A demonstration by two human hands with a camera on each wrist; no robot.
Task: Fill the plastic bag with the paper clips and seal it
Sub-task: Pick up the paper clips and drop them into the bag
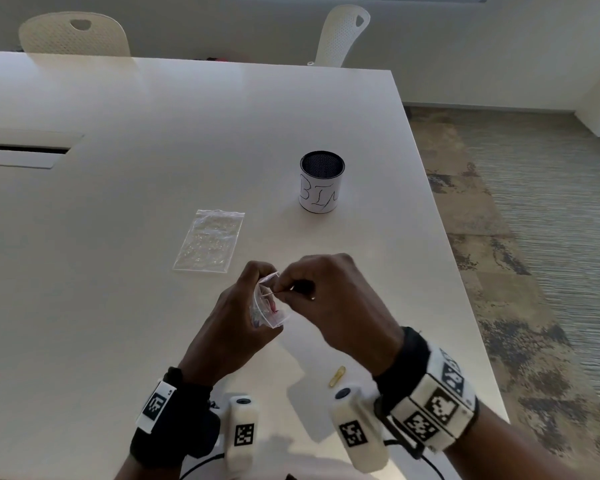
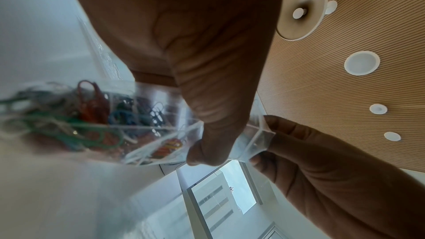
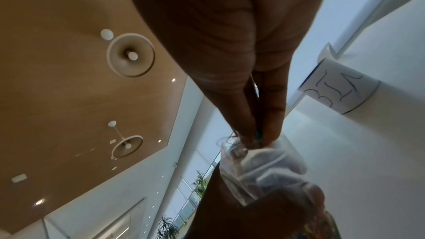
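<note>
A small clear plastic bag [image 1: 269, 313] with several coloured paper clips [image 2: 92, 115] inside is held above the table's near part. My left hand [image 1: 253, 292] grips the bag from the left, its thumb [image 2: 207, 134] pressed on the bag's upper part. My right hand [image 1: 284, 289] is at the bag's open mouth [image 3: 264, 166], pinching a teal paper clip [image 3: 259, 134] between thumb and forefinger. The fingertips touch the bag's rim. One yellow paper clip [image 1: 337, 375] lies on the table under my right wrist.
A second clear zip bag [image 1: 210, 241] lies flat just beyond my hands. A black mesh cup with a white label [image 1: 321, 183] stands farther back on the right. The white table [image 1: 118, 237] ends at the right over carpet. Two chairs [image 1: 73, 34] stand behind it.
</note>
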